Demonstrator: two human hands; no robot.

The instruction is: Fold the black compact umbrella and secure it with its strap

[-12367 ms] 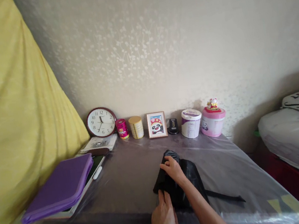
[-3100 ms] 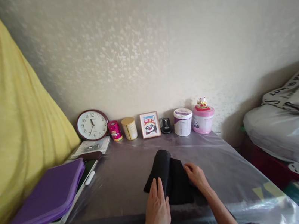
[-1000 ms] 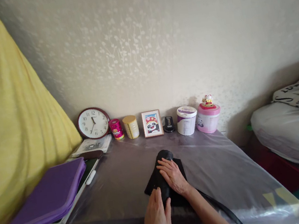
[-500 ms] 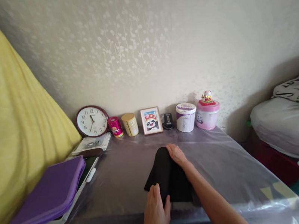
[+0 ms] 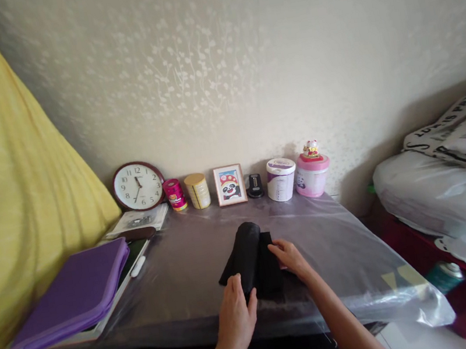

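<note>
A piece of black cloth [image 5: 246,252] lies on the table's near half, partly rolled into a thick tube. One corner sticks out to the left of the tube, and a flat flap extends to its right. My left hand [image 5: 236,306] is closed round the near end of the roll, thumb on the right side. With fingers and thumb, my right hand [image 5: 289,255] pinches the right edge of the flap. What lies inside the roll is hidden.
Plastic film covers the table [image 5: 187,276]. A purple folder [image 5: 73,294] rests on the left. Along the wall stand a clock [image 5: 138,186], a pink can [image 5: 175,195], a yellow-lidded can [image 5: 197,191], a panda picture [image 5: 230,185], a black device [image 5: 255,186] and two tubs [image 5: 281,180].
My right hand has moved from the cloth's far top down to its right edge. The cloth now forms a clearer roll with a separate flap. The camera view has shifted slightly.
</note>
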